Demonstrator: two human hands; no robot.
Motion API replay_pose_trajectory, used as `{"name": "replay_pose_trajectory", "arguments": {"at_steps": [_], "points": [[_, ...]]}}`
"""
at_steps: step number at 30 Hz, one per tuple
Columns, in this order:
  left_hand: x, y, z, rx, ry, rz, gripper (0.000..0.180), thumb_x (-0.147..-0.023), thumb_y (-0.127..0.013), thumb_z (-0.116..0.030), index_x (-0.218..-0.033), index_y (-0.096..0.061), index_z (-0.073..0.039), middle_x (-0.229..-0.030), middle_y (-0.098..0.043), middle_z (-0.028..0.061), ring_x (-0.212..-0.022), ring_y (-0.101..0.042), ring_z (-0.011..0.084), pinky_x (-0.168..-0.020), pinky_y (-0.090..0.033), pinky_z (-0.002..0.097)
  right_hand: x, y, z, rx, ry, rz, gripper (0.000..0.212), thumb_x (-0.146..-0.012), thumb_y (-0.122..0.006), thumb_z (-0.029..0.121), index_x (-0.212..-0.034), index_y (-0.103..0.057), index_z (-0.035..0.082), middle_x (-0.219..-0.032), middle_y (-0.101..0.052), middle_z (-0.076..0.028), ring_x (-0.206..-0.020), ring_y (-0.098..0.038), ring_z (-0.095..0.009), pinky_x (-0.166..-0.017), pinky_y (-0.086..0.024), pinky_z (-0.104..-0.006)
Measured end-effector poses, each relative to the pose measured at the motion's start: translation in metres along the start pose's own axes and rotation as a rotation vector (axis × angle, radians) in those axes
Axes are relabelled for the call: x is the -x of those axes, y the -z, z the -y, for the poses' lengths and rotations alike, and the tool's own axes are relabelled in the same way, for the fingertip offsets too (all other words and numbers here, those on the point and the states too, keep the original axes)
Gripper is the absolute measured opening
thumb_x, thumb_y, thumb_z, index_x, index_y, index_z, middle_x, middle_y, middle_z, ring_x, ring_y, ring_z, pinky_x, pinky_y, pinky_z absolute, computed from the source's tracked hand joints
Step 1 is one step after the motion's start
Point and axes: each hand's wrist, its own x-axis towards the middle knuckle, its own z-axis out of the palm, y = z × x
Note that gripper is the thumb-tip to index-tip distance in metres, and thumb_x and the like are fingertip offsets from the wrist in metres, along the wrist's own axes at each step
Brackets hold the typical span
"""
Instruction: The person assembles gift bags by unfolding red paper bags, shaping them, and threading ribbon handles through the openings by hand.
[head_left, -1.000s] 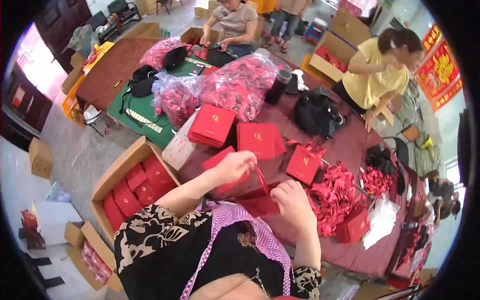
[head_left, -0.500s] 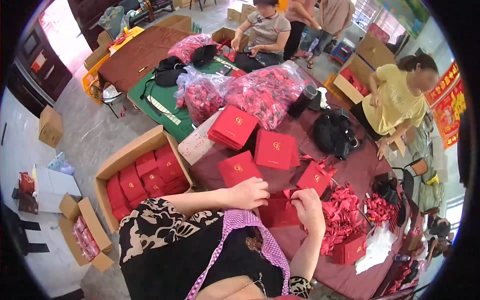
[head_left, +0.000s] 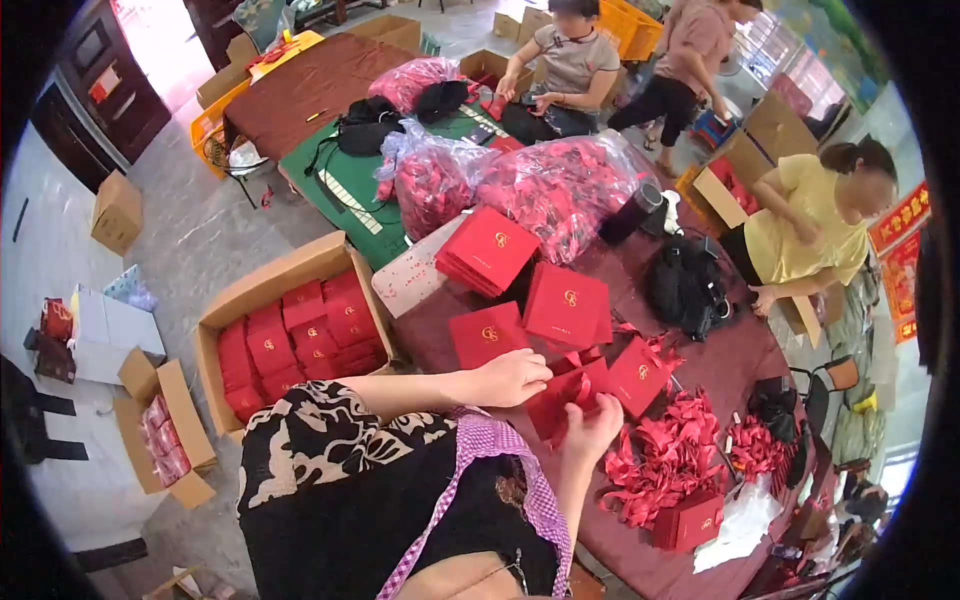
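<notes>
head view: the left hand (head_left: 514, 378) and right hand (head_left: 592, 428) are flanking a red, flat-sided, paper-looking bag (head_left: 549, 408) between them, whether gripping i cannot tell; it is probably handling light, creasable, edges suiting gentle pinching.

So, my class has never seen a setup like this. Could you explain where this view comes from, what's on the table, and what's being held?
There is no machine here. Each grip is simply a person's bare hand: the left grip and the right grip. The camera is worn on that person's head and looks down; its wide fisheye lens bends straight edges.

On the dark red tablecloth lie stacked red packets, a heap of red ribbons, a black bag and clear bags of red items. A cardboard box to the left holds more red packets.

Both hands are at one red packet in front of the wearer; how firmly either holds it is hard to tell.
</notes>
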Motion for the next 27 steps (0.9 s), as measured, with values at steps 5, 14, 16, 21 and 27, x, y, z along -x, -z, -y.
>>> {"name": "replay_pose_trajectory", "arguments": {"at_steps": [5,14,16,21,27], "points": [[0.007,-0.008,0.0,-0.026,0.02,0.046,0.012,-0.079,-0.06,-0.014,-0.085,-0.061,-0.003,-0.084,-0.055,0.0113,-0.085,-0.054,0.0299,-0.078,-0.043,0.0397,0.019,-0.009,-0.019,-0.078,-0.014,0.086,0.022,-0.073,-0.067,0.002,-0.091,-0.056,0.002,-0.1,-0.056,-0.017,-0.096,-0.054,-0.03,-0.084,-0.044,-0.0395],[0.0,-0.006,0.013,-0.54,-0.032,0.199,0.023,-0.073,-0.054,-0.022,-0.056,-0.059,-0.007,-0.07,-0.053,0.0111,-0.073,-0.051,0.0286,-0.061,-0.041,0.0412,0.025,0.023,-0.012,-1.001,-0.933,0.14,0.025,-0.086,-0.059,0.007,-0.111,-0.056,0.001,-0.092,-0.057,-0.002,-0.081,-0.054,-0.012,-0.073,-0.046,-0.0255],[0.004,-0.003,0.02,-0.489,0.064,0.191,0.021,-0.073,-0.056,-0.02,-0.059,-0.062,-0.006,-0.071,-0.053,0.0137,-0.075,-0.051,0.0312,-0.065,-0.043,0.0428,0.015,0.031,-0.008,-1.395,-0.919,0.279,0.039,-0.087,-0.056,0.007,-0.125,-0.049,0.001,-0.092,-0.058,-0.007,-0.074,-0.057,-0.016,-0.07,-0.051,-0.0334],[-0.003,-0.003,0.021,-0.319,0.108,0.132,0.011,-0.075,-0.065,-0.014,-0.07,-0.065,-0.004,-0.083,-0.051,0.0103,-0.083,-0.051,0.0298,-0.071,-0.042,0.0418,0.022,0.023,-0.027,-1.756,-0.877,0.178,0.045,-0.083,-0.057,0.003,-0.127,-0.048,-0.002,-0.104,-0.056,-0.01,-0.094,-0.056,-0.021,-0.084,-0.05,-0.0391],[-0.007,-0.011,0.018,-0.438,0.082,0.135,0.014,-0.077,-0.065,-0.019,-0.076,-0.067,-0.005,-0.08,-0.058,0.008,-0.082,-0.052,0.028,-0.072,-0.043,0.0403,0.022,0.027,-0.024,-1.532,-0.787,-0.045,0.027,-0.087,-0.056,0.002,-0.114,-0.058,-0.002,-0.098,-0.062,-0.01,-0.081,-0.062,-0.021,-0.077,-0.053,-0.0395]]}}
